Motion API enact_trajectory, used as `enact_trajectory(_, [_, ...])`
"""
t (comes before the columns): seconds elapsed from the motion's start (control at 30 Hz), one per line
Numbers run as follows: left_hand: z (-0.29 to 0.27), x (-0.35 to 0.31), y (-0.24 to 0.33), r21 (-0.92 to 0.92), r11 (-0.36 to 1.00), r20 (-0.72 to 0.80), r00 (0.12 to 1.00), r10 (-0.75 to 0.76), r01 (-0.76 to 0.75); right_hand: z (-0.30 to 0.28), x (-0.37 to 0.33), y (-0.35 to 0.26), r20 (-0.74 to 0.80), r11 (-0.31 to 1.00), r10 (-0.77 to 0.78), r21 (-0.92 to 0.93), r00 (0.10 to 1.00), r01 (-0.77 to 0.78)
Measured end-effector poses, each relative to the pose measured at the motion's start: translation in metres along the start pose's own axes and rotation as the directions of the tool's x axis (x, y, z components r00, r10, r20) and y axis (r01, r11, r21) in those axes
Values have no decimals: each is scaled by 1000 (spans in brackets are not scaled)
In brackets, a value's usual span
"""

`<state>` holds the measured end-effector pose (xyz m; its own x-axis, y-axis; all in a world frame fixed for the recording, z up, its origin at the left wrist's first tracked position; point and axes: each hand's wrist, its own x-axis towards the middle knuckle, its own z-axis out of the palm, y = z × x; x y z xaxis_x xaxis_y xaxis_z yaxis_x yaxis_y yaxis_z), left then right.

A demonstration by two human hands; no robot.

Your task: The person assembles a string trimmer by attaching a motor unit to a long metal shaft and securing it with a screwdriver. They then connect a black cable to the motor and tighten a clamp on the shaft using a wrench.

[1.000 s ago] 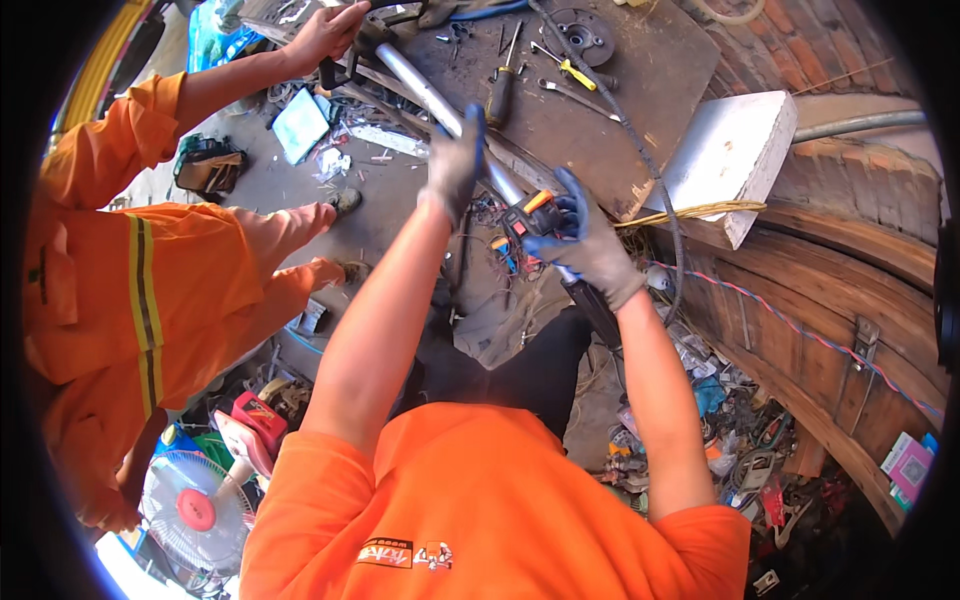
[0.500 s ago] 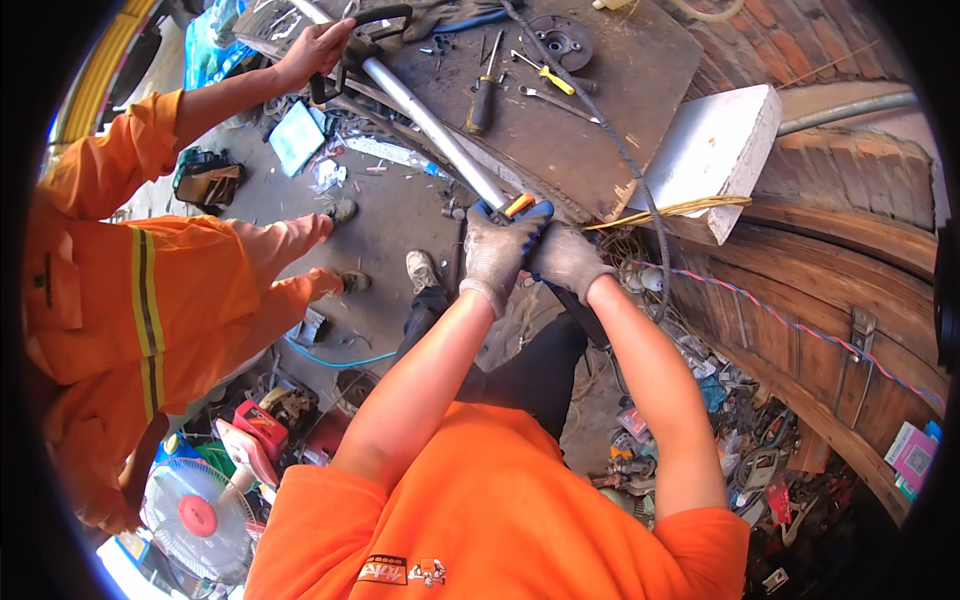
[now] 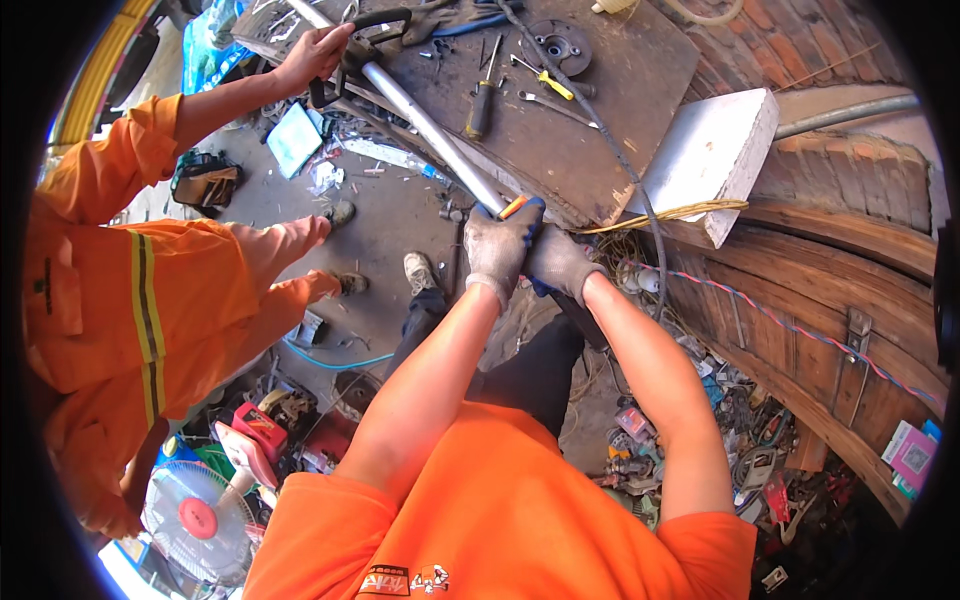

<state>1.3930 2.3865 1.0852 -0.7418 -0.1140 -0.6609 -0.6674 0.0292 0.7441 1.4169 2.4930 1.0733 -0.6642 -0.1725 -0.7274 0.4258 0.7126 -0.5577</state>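
A long silver shaft (image 3: 432,128) runs from the upper left down to my hands, with a black loop handle (image 3: 385,16) on its upper part, like a brush cutter's. My left hand (image 3: 494,245), in a grey and blue work glove, is wrapped round its lower end, beside a small orange part (image 3: 513,207). Close against it, my right hand (image 3: 562,262), gloved the same, is closed on the dark grip end of the shaft; a black piece (image 3: 583,318) hangs out below. A co-worker's bare hand (image 3: 318,52) holds the shaft near the loop handle.
The wooden bench (image 3: 640,60) carries screwdrivers (image 3: 481,108), a wrench (image 3: 560,108), a round metal disc (image 3: 560,44) and a black cable (image 3: 620,150). A white foam block (image 3: 712,160) leans at right. A fan (image 3: 197,518) and scattered parts lie around. The co-worker (image 3: 190,310) stands left.
My hands have shifted very slightly at the shaft's lower end, the left rolling a little over it. Both stay closed. The co-worker's hand keeps its hold.
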Motion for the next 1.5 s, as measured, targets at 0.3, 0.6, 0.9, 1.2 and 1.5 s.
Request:
enact_trajectory(0.3, [-33,15,-5,-176,982,400,916,13,63,5,-8,4,-88,953,152,277,984,-123])
enact_trajectory(0.6, [-17,80,72,-547,783,89,950,-298,297,20,-24,-17,-394,969,182,-82,901,-232])
enact_trajectory(0.9, [-39,84,63,-651,647,374,909,-183,398,10,-49,-55,-340,944,217,-165,915,-285])
enact_trajectory(1.2, [-72,92,37,-603,423,792,572,215,677,28,-68,-53,-382,977,176,183,907,-112])
enact_trajectory(1.5, [-108,67,57,-610,356,763,405,503,708,33,-102,-93,-215,950,133,305,968,-63])
